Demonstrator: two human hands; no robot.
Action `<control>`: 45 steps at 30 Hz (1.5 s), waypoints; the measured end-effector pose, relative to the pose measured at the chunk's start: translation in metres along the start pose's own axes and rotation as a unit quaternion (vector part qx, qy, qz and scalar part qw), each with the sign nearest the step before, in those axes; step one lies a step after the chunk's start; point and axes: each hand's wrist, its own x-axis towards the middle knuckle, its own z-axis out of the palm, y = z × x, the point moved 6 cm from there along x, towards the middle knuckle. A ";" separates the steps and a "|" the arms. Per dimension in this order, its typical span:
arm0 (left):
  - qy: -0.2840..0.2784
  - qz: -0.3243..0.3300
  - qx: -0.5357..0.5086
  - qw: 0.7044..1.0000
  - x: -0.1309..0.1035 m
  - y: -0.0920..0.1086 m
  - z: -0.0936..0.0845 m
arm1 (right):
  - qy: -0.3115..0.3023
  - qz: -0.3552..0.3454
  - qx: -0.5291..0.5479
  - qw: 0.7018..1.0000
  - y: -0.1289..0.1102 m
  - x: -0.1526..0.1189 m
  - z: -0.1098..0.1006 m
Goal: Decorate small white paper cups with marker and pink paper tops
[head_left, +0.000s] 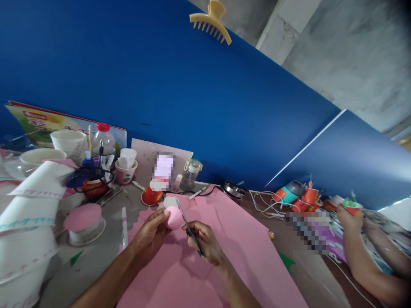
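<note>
Near the middle of the head view, my left hand [154,227] pinches a small round pink paper piece [174,218]. A pale grey-white round piece [170,202] shows just behind its upper edge. My right hand [201,240] grips dark-handled scissors [192,235], whose blades point up and left along the right edge of the pink piece. Whether the blades touch the paper I cannot tell. Large pink paper sheets [237,252] lie beneath both hands.
Stacked white paper cups [28,239] and a pink-topped round container [82,218] stand left. Behind are a red cup [150,194], a phone [163,167] and a glass jar [192,173]. At the right, another person's hand holds a cup [352,207].
</note>
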 end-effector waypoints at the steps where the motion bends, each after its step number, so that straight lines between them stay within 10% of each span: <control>1: 0.005 0.000 -0.002 1.000 0.000 0.000 -0.001 | 0.001 -0.004 0.001 1.000 -0.001 0.000 0.000; 45: 0.009 0.004 0.016 1.000 0.002 -0.002 -0.006 | -0.028 0.002 0.021 0.999 0.004 -0.001 0.002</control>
